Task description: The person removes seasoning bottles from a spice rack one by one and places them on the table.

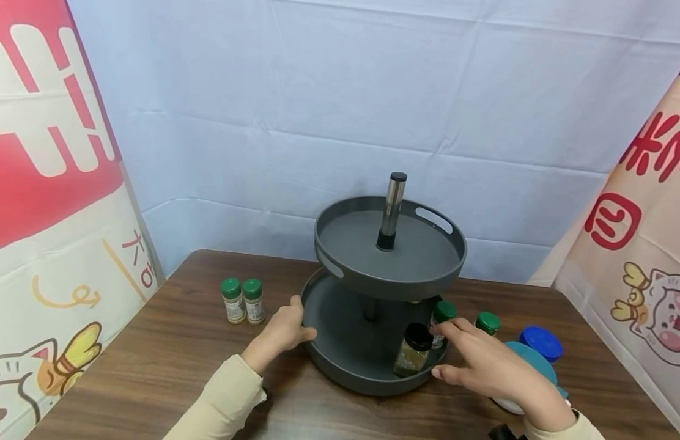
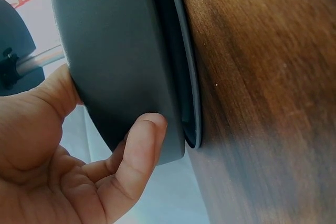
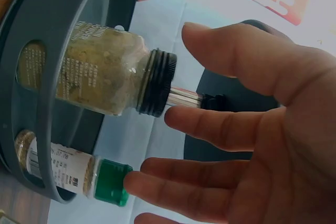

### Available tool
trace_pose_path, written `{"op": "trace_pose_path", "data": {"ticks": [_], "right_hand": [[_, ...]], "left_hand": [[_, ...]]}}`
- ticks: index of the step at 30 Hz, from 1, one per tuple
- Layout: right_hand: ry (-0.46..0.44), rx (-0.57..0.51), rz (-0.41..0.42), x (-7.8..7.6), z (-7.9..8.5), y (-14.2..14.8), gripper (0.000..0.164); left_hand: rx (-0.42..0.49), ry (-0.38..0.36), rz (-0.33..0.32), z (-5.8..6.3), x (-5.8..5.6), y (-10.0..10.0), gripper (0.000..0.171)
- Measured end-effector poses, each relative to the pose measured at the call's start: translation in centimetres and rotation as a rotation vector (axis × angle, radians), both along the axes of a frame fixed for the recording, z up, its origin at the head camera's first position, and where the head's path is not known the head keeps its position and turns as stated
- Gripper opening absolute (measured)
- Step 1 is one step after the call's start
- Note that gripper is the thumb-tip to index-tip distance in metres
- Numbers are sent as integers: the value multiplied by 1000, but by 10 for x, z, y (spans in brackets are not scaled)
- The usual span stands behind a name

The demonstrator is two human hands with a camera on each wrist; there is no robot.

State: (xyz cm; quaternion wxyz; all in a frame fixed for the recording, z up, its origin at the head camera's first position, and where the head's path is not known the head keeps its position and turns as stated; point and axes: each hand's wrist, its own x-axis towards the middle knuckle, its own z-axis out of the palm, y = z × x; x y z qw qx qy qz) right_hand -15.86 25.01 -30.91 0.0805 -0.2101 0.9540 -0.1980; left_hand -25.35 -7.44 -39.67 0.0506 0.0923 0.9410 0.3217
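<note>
Head view: a grey two-tier stand (image 1: 384, 289) stood on the brown counter (image 1: 169, 348), in front of a pale cloth (image 1: 235, 183). The person's left grip (image 1: 285, 327) was at the left side of the lower tray (image 1: 337, 333). The right grip (image 1: 485, 360) was at the tray's right side, near a black-lidded jar (image 1: 411, 352) and a green-capped jar (image 1: 443, 313), both in the lower tray. Two small jars (image 1: 254, 304) with green caps stood side by side on the counter, left of the stand. Beyond the right grip: another green cap (image 1: 487, 321), a blue lid (image 1: 541, 343) and a teal lid (image 1: 534, 360).

Left wrist view: left grip narrow, holding the lower tray by its wall; thumb at the rim, one finger bent against the outside.

Right wrist view: right grip wide, fingers spread, holding nothing. The black lid was near the thumb and index finger. One fingertip reached the green cap's edge; contact could not be confirmed. The lower parts of both jars showed through the tray's handle slot.
</note>
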Motion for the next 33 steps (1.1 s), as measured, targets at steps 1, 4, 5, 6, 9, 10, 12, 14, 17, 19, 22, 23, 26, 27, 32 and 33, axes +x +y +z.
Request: {"op": "trace_pose_path", "data": {"ticks": [1, 4, 5, 6, 9, 10, 12, 14, 17, 19, 22, 23, 26, 27, 32, 33], "right_hand": [[8, -4, 2, -1, 0, -2, 61], [17, -21, 19, -5, 1, -7, 59], [16, -27, 25, -7, 0, -8, 59], [16, -33, 31, -9, 0, -10, 59], [3, -59, 60, -13, -1, -13, 60], [3, -68, 71, -14, -2, -14, 60], [4, -85, 98, -16, -3, -15, 60], [16, -100, 123, -17, -5, -16, 60], [48, -115, 152, -20, -9, -18, 57], [72, -117, 170, -23, -12, -20, 53], [94, -107, 185, -26, -15, -23, 46], [98, -100, 188, -26, -16, -25, 43], [104, -87, 200, -27, -19, -27, 35], [112, -84, 203, -27, -19, -28, 33], [146, -81, 206, -28, -22, -30, 27], [147, -80, 201, -28, -22, -31, 27]], "left_hand": [[-1, -1, 3, 0, 0, 0, 76], [-3, -2, 10, 0, 0, 0, 78], [-2, -1, 10, 0, 0, 0, 78], [-1, -2, 11, 0, 0, 0, 79], [-3, 4, 5, -1, 0, 0, 78], [-3, 7, 2, -1, 1, 0, 78], [-3, 8, 4, -1, 1, 0, 77], [-5, 14, 3, -2, 1, 0, 76], [-5, 16, 1, -2, 0, -1, 76], [-5, 13, 0, -2, 0, -1, 75], [0, 5, 1, -1, 0, 0, 75], [1, 6, -2, -1, 0, 0, 75], [7, 6, -6, -1, 1, 0, 73], [7, 8, -7, -1, 1, 0, 73], [11, 3, -5, -1, 1, -1, 73], [6, 1, -7, -1, 1, -1, 72]]}}
